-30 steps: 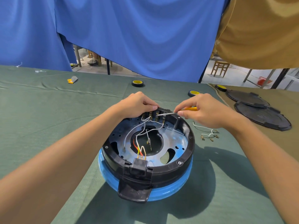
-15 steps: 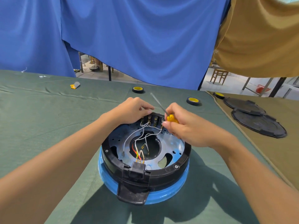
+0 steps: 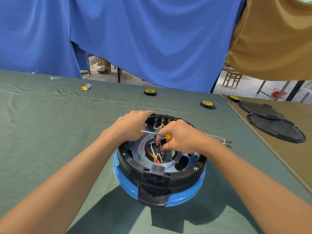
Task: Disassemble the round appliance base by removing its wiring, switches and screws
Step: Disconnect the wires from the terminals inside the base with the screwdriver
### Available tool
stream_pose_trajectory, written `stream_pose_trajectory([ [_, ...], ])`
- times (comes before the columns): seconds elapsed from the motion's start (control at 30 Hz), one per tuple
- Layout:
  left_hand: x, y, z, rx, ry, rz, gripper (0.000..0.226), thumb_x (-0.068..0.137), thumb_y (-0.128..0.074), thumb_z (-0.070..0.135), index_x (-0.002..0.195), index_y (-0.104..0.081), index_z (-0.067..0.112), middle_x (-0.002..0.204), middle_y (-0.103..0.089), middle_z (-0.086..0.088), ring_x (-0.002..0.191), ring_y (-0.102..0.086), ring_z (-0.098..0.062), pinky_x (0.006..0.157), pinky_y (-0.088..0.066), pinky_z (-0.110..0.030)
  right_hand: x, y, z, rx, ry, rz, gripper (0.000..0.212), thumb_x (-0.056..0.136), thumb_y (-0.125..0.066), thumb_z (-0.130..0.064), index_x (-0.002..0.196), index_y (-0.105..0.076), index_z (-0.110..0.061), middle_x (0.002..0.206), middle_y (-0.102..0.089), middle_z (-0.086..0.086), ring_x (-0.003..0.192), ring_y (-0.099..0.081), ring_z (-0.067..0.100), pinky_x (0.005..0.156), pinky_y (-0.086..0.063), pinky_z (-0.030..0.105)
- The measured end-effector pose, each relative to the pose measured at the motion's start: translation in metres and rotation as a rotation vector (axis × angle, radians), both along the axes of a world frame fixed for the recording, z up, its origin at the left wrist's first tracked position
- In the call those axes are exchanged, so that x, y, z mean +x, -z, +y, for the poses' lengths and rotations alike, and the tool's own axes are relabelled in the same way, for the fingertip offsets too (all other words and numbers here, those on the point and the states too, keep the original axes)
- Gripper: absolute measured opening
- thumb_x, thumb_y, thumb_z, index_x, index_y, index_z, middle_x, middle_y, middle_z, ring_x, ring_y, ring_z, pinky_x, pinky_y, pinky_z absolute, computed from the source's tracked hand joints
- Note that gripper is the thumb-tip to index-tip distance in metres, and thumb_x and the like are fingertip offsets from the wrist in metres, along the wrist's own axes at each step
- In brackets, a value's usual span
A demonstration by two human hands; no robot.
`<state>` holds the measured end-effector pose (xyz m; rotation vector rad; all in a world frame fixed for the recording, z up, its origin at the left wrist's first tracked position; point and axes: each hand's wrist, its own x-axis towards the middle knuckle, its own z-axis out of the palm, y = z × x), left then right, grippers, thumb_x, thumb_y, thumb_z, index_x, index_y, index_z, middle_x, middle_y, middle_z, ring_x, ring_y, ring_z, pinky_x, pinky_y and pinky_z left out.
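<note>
The round appliance base (image 3: 194,176), black on a blue ring, lies open side up on the green cloth. White, red and yellow wires (image 3: 156,155) run over its metal plate to a black socket block at the near rim. My left hand (image 3: 130,125) grips the far rim by the row of switch terminals (image 3: 162,120). My right hand (image 3: 181,138) holds a small screwdriver (image 3: 152,132) with a yellow handle, shaft pointing left, and its fingertips reach down among the wires over the centre hole.
Loose white wires with terminals (image 3: 222,140) lie to the right of the base. Two tape rolls (image 3: 206,104) sit farther back. Black round covers (image 3: 276,126) lie on the tan cloth at right. Blue curtains hang behind the table.
My right hand moved from the far rim down to the centre of the base. The screwdriver swung from pointing up and away to lying level, tip leftward. The left hand stayed on the rim.
</note>
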<state>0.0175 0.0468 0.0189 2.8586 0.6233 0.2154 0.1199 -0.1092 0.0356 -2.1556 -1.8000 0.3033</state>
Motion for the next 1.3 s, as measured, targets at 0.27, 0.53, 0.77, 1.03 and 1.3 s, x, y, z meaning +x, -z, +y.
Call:
stream_pose_trajectory([
  [0.27, 0.001, 0.001, -0.001, 0.040, -0.015, -0.019, 0.058, 0.097, -0.048, 0.009, 0.149, -0.030, 0.028, 0.143, -0.048, -0.006, 0.125, -0.048, -0.032, 0.089, -0.047, -0.047, 0.000, 0.002, 0.007, -0.028, -0.001, -0.010, 0.005, 0.080, -0.077, -0.024, 0.082, -0.075, -0.028, 0.081, -0.057, -0.020, 0.082, -0.055, 0.003, 0.078, -0.048, 0.027],
  [0.53, 0.001, 0.001, -0.002, 0.028, -0.047, -0.028, 0.058, 0.096, -0.047, 0.011, 0.148, -0.031, 0.031, 0.143, -0.048, -0.004, 0.123, -0.049, -0.032, 0.081, -0.043, -0.042, 0.004, -0.016, -0.007, 0.067, -0.038, 0.192, 0.002, 0.083, -0.074, -0.014, 0.086, -0.074, -0.015, 0.081, -0.070, 0.003, 0.073, -0.061, 0.008, 0.072, -0.049, 0.023],
  [0.77, 0.003, 0.003, -0.002, 0.083, -0.030, -0.010, 0.049, 0.099, -0.046, 0.018, 0.145, -0.033, 0.026, 0.135, -0.052, -0.007, 0.117, -0.052, -0.034, 0.082, -0.045, -0.044, 0.021, -0.034, -0.042, 0.350, 0.051, 0.533, 0.006, 0.085, -0.071, -0.012, 0.084, -0.069, -0.007, 0.060, -0.040, 0.009, 0.049, -0.036, 0.012, 0.045, -0.032, 0.019],
  [1.03, 0.015, -0.007, -0.011, 0.165, -0.020, 0.054, 0.037, 0.103, -0.034, 0.042, 0.120, -0.049, 0.013, 0.116, -0.055, -0.006, 0.107, -0.054, -0.031, 0.076, -0.040, -0.040, 0.077, -0.014, -0.081, 0.466, 0.618, 0.691, 0.008, 0.082, -0.070, -0.003, 0.077, -0.064, 0.000, 0.044, -0.034, 0.000, 0.043, -0.026, 0.015, 0.043, -0.023, 0.024],
  [1.3, 0.031, -0.008, -0.021, 0.152, 0.017, 0.002, 0.029, 0.106, -0.032, 0.023, 0.107, -0.052, 0.003, 0.102, -0.056, -0.012, 0.101, -0.054, -0.035, 0.080, -0.041, -0.042, 0.109, 0.033, -0.101, 0.294, 0.877, 0.636, 0.010, 0.078, -0.072, -0.003, 0.069, -0.067, -0.001, 0.050, -0.038, 0.004, 0.044, -0.030, 0.017, 0.043, -0.025, 0.023],
])
